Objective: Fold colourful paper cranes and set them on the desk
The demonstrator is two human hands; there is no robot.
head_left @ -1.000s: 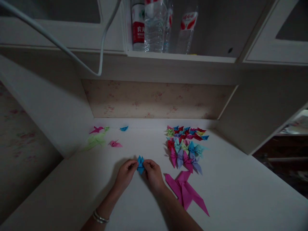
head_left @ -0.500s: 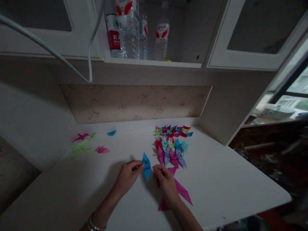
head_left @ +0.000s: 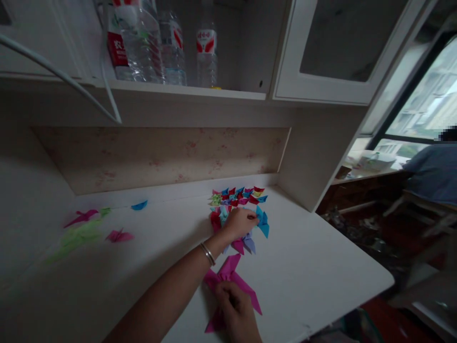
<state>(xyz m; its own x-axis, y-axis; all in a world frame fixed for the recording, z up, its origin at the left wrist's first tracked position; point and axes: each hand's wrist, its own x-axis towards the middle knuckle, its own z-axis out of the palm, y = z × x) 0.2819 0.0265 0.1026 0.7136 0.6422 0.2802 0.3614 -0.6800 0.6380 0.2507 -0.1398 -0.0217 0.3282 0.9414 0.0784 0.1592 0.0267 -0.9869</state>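
My left hand (head_left: 242, 222), a bracelet on its wrist, stretches across to the paper cluster. Its thumb and fingers pinch the edge of a blue origami piece (head_left: 263, 224). Under and around that hand lie several folded paper pieces in red, pale blue, magenta and lilac (head_left: 249, 242), partly covered by it. Closer to me, my right hand (head_left: 238, 309) is closed at the middle of a large magenta folded paper (head_left: 246, 288) with long pointed arms. Its fingertips meet the paper, and part of the sheet is hidden beneath the hand.
Small paper boat-like pieces (head_left: 243, 194) stand in rows at the back. On the left lie a pink piece (head_left: 120, 236), a green piece (head_left: 80, 236) and a blue one (head_left: 139, 205). Bottles (head_left: 207, 52) fill a shelf above; a cable (head_left: 71, 76) hangs down. A person (head_left: 433, 166) sits at right.
My left hand has carried the blue origami piece rightward to the cluster. My right hand has lowered onto the magenta paper. The view has turned right, bringing a seated person in.
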